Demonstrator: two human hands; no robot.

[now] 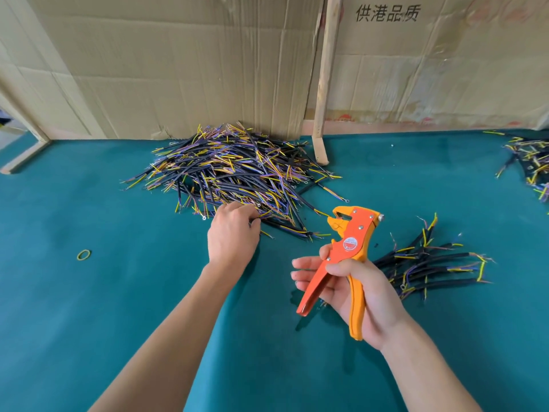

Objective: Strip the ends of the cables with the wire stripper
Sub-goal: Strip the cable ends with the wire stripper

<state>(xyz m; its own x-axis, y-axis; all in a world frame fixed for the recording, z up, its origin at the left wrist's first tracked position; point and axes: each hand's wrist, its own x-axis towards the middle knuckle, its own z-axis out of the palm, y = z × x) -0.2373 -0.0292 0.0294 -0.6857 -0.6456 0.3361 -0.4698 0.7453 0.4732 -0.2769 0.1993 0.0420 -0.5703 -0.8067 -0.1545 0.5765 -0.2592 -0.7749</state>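
A small yellow rubber band is seen far left on the green table. The left hand is reached, knuckles up, into the near edge of the large cable pile; its fingers are curled down among the black cables, but whether one is actually pinched cannot be told, the fingertips being hidden. The pile is banked against the cardboard wall. Right of centre, the wire stripper is held upright by the right hand: thumb pressed over the front, orange handle laid along the palm, red handle swung out across the loosely extended fingers. Its jaws stand apart, pointed toward the pile. A smaller cable bunch lies just behind that hand; another heap is at the far right edge.
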